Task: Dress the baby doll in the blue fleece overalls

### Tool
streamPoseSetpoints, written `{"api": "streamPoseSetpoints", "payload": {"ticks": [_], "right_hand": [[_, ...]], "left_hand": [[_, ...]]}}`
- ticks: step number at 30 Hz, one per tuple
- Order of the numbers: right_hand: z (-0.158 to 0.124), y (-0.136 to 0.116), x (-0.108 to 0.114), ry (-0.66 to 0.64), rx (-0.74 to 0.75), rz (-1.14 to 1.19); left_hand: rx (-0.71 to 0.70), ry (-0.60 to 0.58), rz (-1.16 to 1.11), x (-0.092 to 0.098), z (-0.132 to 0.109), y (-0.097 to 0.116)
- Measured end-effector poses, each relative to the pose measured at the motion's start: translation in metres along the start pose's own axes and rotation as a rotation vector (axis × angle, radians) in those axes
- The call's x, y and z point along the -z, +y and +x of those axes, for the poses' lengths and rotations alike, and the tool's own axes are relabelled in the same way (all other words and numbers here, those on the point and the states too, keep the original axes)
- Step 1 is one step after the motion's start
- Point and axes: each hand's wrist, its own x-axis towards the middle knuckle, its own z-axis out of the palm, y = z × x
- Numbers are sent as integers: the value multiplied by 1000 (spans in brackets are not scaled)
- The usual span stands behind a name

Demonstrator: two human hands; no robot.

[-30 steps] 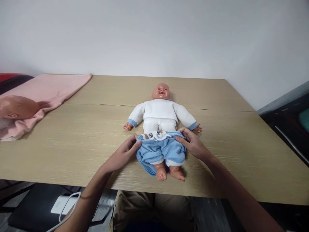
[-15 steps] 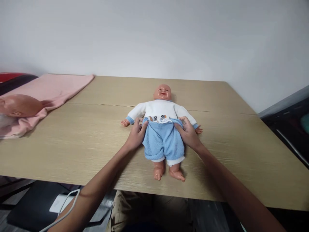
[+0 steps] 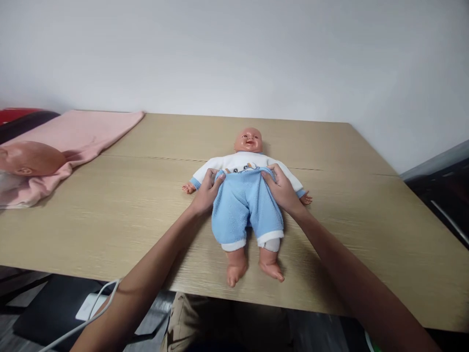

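With twelve o'clock taken as the far side, the count is two hands, one pair of blue trousers (image 3: 234,210), one clothed doll (image 3: 238,160), one further doll's head (image 3: 34,157), one pink cloth (image 3: 91,132), and one white box (image 3: 90,307) beside one pale cable (image 3: 73,332). The left hand (image 3: 210,189) grips the waistband at ten o'clock and the right hand (image 3: 283,188) grips it at two, each with thumb against fingers. The doll lies on its back on the tabletop (image 3: 128,234), head at twelve, two bare feet at six. The trousers cover its legs and lower body; they are light blue and fleecy, with two white leg cuffs, and white fabric protrudes below the five o'clock cuff. Dark eye-like marks show partly above the waistband. The top is white with two blue cuffs. The cloth and second head lie towards nine to ten; the box sits below tabletop level at eight.
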Motion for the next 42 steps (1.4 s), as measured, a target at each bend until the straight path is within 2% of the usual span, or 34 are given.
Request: {"api": "streamPoseSetpoints", "payload": {"ticks": [4, 7, 9, 11, 15, 18, 21, 24, 27, 29, 32, 33, 35, 38, 42], "right_hand": [[-2, 8, 0, 24, -77, 38], [-24, 13, 7, 30, -141, 52], [-40, 15, 11, 53, -189, 82], [-53, 17, 11, 79, -237, 127], [-60, 16, 4, 29, -405, 428], [-55, 13, 1, -25, -497, 676], [-48, 14, 5, -62, -419, 589], [-43, 19, 17, -82, -317, 393], [-38, 18, 30, -93, -279, 315], [-34, 11, 36, -119, -203, 212], [-20, -7, 36, -146, -7, -18], [-14, -12, 33, -164, 32, -48], [1, -21, 25, -210, 21, 44], [21, -19, 14, -250, -90, 282], [21, 3, 10, -129, -200, 159]], "left_hand": [[106, -62, -102, -2, 6, -3], [131, -116, -81, 7, -8, 2], [143, -112, -1, 15, -20, 5], [198, -110, -13, 19, -28, 8], [389, -127, -329, 16, -32, 11], [490, -122, -440, 14, -32, 11], [416, -172, -390, 21, -31, 10], [256, -232, -164, 33, -25, 14], [118, -290, 46, 41, -18, 26], [58, -308, 100, 39, -14, 35], [-5, -278, 115, 27, -7, 44], [-29, -263, 103, 23, -4, 46], [-77, -224, 77, 15, 4, 49], [-52, -144, 41, 10, 14, 49], [163, -119, 40, 14, 16, 35]]}}
